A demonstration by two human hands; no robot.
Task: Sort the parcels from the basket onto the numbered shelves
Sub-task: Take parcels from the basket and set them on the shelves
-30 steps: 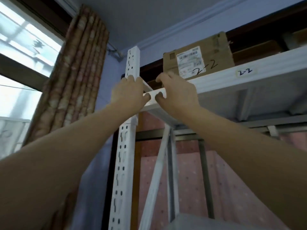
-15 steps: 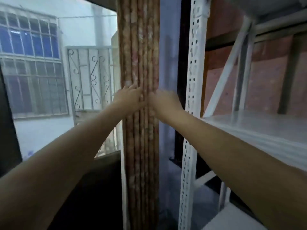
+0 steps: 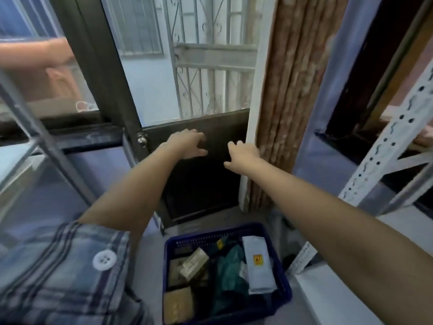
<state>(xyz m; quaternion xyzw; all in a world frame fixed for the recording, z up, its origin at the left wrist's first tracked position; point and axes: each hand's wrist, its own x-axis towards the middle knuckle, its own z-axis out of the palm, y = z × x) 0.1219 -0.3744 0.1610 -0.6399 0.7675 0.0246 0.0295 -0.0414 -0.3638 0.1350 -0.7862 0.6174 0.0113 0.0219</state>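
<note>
A blue plastic basket (image 3: 284, 294) stands on the floor at the bottom middle. Inside it lie several parcels: a white padded bag (image 3: 259, 266) with a yellow sticker, a dark green bag (image 3: 228, 273), and brown cardboard boxes (image 3: 195, 262). Both my arms reach forward well above the basket. My left hand (image 3: 187, 144) and my right hand (image 3: 241, 154) hang in the air in front of a dark door, fingers loosely curled, each holding nothing.
A white perforated shelf upright (image 3: 384, 148) and a low shelf board (image 3: 332, 301) stand at the right. A grey metal rack frame (image 3: 35, 137) is at the left. Ahead are a dark door (image 3: 201, 184), a patterned curtain (image 3: 281, 102) and a barred window.
My view has swung down from the top shelf with the box marked 2-2 to the floor. Both hands left the shelf edge and dropped empty; the basket has come into view.
</note>
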